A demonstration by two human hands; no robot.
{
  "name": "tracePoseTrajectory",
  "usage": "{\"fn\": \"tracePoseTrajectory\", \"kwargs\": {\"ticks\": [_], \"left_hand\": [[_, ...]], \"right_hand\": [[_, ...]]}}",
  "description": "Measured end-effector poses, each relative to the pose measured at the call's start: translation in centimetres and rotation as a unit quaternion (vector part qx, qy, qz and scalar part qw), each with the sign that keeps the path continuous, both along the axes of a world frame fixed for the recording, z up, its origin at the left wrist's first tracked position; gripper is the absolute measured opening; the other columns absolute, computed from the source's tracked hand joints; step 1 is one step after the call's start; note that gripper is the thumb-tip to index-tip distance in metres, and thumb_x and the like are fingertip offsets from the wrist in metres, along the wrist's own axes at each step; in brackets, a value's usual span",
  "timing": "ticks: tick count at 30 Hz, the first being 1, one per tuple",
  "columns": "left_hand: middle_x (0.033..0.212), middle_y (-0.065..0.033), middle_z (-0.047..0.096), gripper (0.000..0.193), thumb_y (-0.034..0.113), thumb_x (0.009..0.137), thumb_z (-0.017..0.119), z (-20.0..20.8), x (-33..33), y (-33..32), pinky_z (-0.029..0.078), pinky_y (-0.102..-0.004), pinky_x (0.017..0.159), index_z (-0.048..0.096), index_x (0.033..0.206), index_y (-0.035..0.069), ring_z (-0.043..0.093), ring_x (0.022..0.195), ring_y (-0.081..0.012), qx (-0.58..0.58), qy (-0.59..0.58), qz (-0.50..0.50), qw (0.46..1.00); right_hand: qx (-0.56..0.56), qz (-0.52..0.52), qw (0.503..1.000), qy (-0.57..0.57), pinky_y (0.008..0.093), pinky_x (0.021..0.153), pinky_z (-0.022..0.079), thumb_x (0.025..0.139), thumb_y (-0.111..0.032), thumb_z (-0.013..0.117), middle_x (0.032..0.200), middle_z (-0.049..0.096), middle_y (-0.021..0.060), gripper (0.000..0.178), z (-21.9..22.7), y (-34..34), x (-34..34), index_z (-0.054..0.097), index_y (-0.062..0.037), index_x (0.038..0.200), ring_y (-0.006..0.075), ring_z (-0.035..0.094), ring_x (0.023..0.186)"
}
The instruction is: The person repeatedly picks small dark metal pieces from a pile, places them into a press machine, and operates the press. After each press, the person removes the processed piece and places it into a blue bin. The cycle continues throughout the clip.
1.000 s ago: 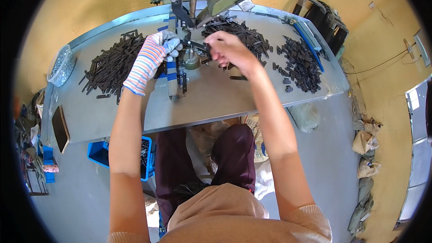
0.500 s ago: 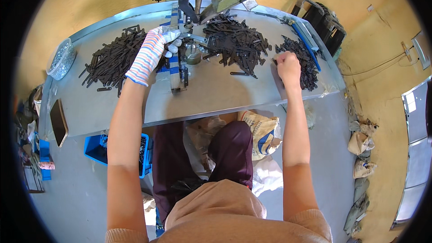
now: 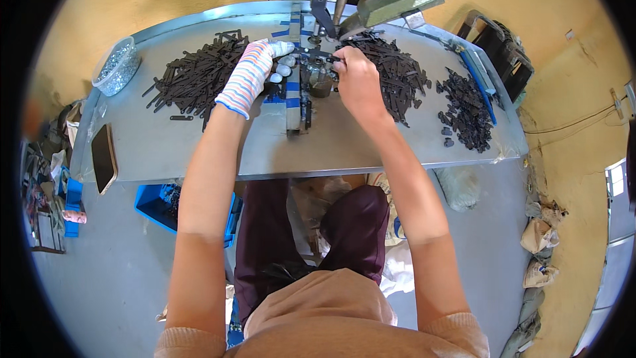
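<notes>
My left hand, in a striped glove with grey fingertips, pinches one end of a flat dark strip beneath the press head. At the strip's right end, my bare right hand has thumb and fingers closed on a small black part, mostly hidden by the fingertips. Below the strip stands a small glass jar. A heap of flat dark strips lies left of my gloved hand, and another heap of dark strips lies right of my bare hand.
Small black parts lie at the table's right, beside a blue bar. A clear tub of shiny small pieces stands at the left edge, near a phone. A blue bin sits under the metal table.
My right hand has moved left from the small black parts to the strip's end under the press. My left hand still holds a strip there. The whole view has shifted slightly.
</notes>
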State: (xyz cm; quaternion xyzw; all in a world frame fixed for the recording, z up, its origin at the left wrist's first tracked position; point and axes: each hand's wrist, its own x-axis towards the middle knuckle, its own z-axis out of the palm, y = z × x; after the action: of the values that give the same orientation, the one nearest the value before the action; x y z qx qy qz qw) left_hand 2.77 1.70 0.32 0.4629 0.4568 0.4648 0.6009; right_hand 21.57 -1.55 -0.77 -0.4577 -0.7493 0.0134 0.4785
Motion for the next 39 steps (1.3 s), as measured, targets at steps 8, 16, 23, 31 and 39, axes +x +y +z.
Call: {"fn": "tracePoseTrajectory", "kwargs": {"ticks": [8,16,23,31,39], "left_hand": [[0.057,0.0021,0.051,0.017,0.023,0.079,0.060,0.6,-0.1,-0.5,0.031,-0.0193,0.039,0.059,0.076,0.006,0.045,0.046,-0.0073,-0.037,0.009,0.032,0.999],[0.061,-0.0030,0.059,0.018,0.022,0.078,0.062,0.5,-0.4,-0.1,0.034,-0.0208,0.036,0.062,0.074,0.004,0.047,0.044,-0.0085,-0.049,0.023,0.005,0.999],[0.055,-0.0009,0.053,0.019,0.023,0.075,0.063,0.3,-0.1,-0.1,0.030,-0.0211,0.036,0.058,0.068,0.006,0.044,0.042,-0.0084,-0.048,0.029,0.021,0.998],[0.062,-0.0047,0.058,0.017,0.020,0.078,0.063,0.2,-0.3,0.0,0.034,-0.0214,0.037,0.060,0.074,0.004,0.046,0.044,-0.0098,-0.057,0.025,0.016,0.998],[0.057,-0.0026,0.053,0.016,0.018,0.078,0.061,0.5,0.1,-0.5,0.032,-0.0216,0.036,0.057,0.070,0.005,0.045,0.043,-0.0096,-0.034,0.072,0.023,0.997]], "right_hand": [[0.020,0.011,1.000,-0.019,0.0405,0.065,0.043,0.074,0.000,0.056,0.080,0.056,0.0167,0.009,-0.6,0.3,-0.5,0.054,0.0013,0.082,0.0353,0.055,0.074],[-0.001,0.008,0.999,-0.037,0.0422,0.069,0.043,0.076,0.001,0.054,0.080,0.054,0.0168,0.008,-0.7,0.3,-0.6,0.054,0.0016,0.084,0.0354,0.053,0.080],[0.011,0.024,0.999,-0.022,0.0395,0.067,0.043,0.076,0.001,0.054,0.080,0.054,0.0153,0.011,-1.0,0.6,-0.3,0.058,-0.0002,0.086,0.0336,0.054,0.076],[-0.002,-0.008,1.000,0.014,0.0299,0.062,0.045,0.071,0.007,0.048,0.083,0.056,0.0123,0.026,-1.3,-0.1,-0.2,0.060,-0.0018,0.093,0.0257,0.056,0.070],[-0.023,-0.069,0.994,0.084,0.0379,0.063,0.045,0.069,0.008,0.047,0.087,0.056,0.0141,0.023,-1.2,0.0,0.8,0.058,-0.0037,0.085,0.0320,0.058,0.072]]}}
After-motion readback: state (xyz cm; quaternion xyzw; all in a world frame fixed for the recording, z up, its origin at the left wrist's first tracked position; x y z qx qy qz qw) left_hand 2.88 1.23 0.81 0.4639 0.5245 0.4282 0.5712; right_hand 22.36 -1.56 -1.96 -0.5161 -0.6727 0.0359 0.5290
